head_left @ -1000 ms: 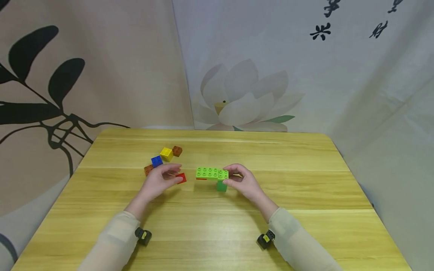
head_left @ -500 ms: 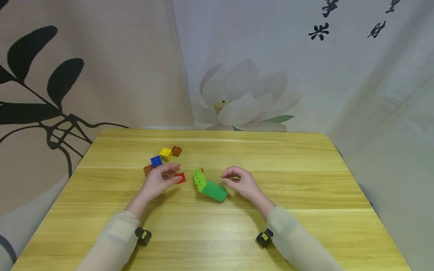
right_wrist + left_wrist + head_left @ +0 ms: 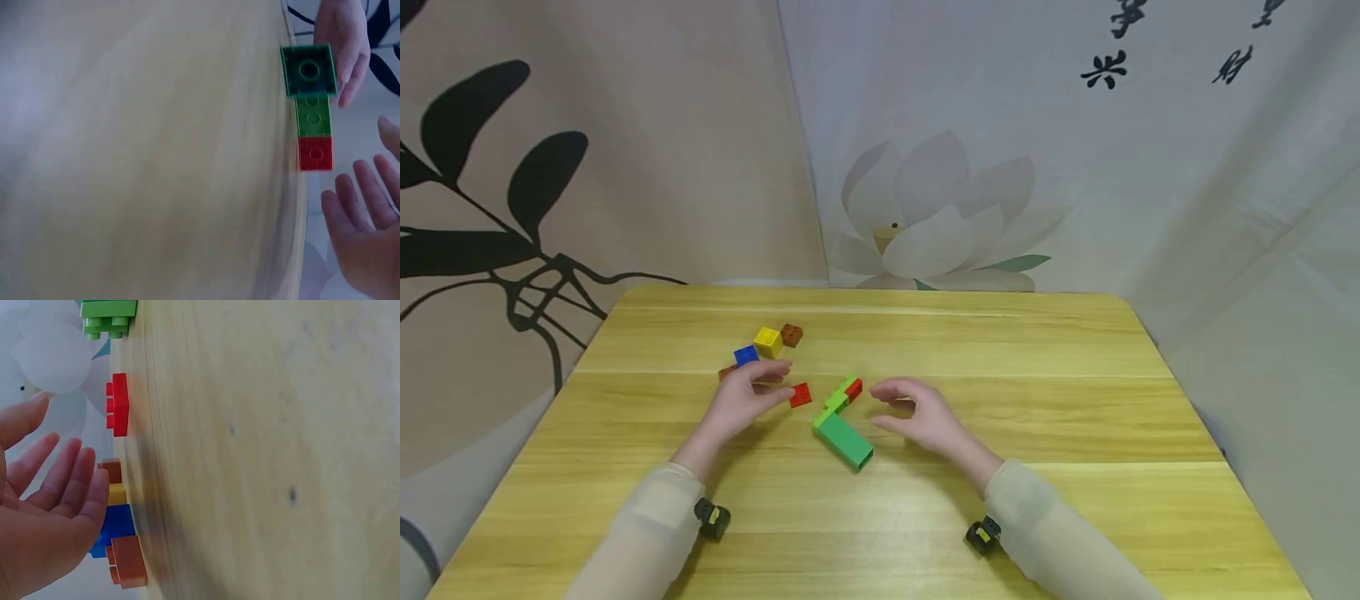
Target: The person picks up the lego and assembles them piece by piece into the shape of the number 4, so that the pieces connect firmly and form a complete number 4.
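The brick assembly (image 3: 844,442) lies tipped over on the table (image 3: 887,525), between the hands; one second earlier it is upright in the right hand's grip. Its red end brick (image 3: 854,389) now faces the right hand (image 3: 921,421), which holds nothing, fingers spread and clear of the assembly. The left hand (image 3: 743,400) is relaxed and ungripping; its thumb, previously overlapping the loose red brick (image 3: 802,395), is drawn back slightly. The yellow brick (image 3: 768,342) is unmoved.
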The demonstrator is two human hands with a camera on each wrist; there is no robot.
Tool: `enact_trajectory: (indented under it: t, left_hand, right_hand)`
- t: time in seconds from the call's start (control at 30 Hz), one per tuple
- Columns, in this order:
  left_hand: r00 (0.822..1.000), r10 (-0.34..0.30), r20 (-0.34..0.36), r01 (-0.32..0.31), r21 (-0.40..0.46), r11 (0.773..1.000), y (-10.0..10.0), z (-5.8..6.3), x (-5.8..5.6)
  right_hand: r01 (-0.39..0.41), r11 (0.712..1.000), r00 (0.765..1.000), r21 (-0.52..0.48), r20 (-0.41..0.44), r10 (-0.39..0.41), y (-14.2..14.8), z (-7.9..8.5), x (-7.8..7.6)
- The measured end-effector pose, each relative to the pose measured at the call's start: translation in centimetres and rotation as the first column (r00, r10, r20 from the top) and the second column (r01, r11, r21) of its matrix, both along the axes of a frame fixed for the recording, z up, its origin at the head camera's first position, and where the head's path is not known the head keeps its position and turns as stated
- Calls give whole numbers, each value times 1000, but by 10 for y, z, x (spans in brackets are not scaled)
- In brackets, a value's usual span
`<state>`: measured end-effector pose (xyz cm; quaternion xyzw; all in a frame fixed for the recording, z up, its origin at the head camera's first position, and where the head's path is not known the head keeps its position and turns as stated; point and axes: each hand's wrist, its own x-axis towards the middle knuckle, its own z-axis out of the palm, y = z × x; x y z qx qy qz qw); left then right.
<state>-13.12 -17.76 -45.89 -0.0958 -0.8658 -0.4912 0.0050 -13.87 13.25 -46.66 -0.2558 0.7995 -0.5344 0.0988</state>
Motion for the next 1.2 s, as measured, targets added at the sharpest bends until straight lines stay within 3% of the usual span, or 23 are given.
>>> enact_trajectory:
  t: [0.2,0.43,0.73,0.97,1.2]
  left_hand:
    - [1000,-7,20,8,-35,999,0,-3,-3]
    - [998,-31,63,35,-75,997,1,-9,-6]
    - [994,-52,92,59,-70,996,3,-12,-8]
    - [992,-57,114,65,-70,995,3,-14,-9]
    - [992,-56,117,65,-75,995,2,-15,-8]
  right_hand:
    - [-47,989,988,139,-140,66,-10,4,10]
    - [-51,945,941,322,-302,154,-22,10,21]
    - [-52,892,943,449,-272,192,-34,7,26]
    - [-51,883,951,466,-247,185,-36,9,28]
    - [-10,879,937,477,-302,175,-30,5,24]
